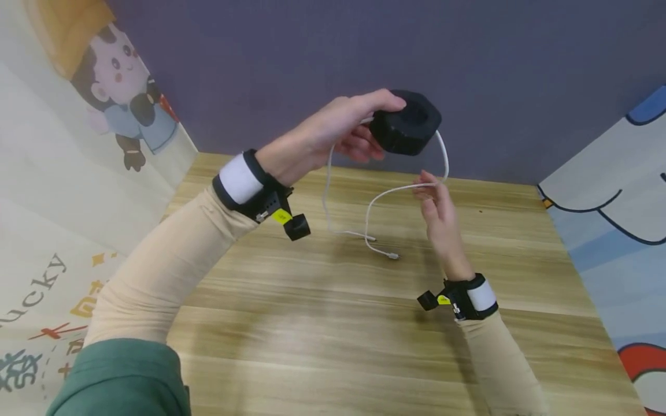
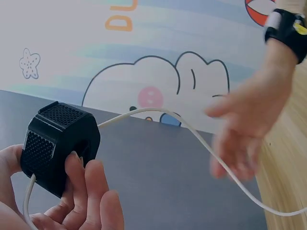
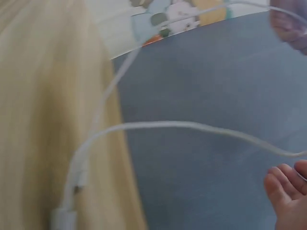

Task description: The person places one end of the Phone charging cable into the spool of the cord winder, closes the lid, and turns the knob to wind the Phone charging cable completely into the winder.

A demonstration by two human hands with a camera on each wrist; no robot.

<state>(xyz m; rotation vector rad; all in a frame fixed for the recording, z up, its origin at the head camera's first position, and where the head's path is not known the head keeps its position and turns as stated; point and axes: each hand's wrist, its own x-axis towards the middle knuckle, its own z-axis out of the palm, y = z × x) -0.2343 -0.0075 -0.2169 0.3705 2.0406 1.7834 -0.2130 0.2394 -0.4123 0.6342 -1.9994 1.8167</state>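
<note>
My left hand [image 1: 346, 124] grips a black, many-sided cable winder [image 1: 402, 132], thumb on top and fingers below, above the table's far edge. In the left wrist view, textured panels cover the winder's [image 2: 53, 136] sides and a dark hole shows in one face. A white cable [image 1: 398, 189] comes out of it on two sides. Both ends hang down over the table, one with a metal-tipped plug [image 1: 392, 255]. Close to the hanging cable, my right hand [image 1: 439, 216] has its fingers loosely extended. In the right wrist view the cable [image 3: 177, 124] passes apart from the fingertips.
A wood-grain table [image 1: 333, 346] lies below both hands. Behind it rises a dark blue-grey surface [image 1: 291, 52]. Cartoon-printed sheets stand on the left [image 1: 47, 190] and on the right [image 1: 614, 231].
</note>
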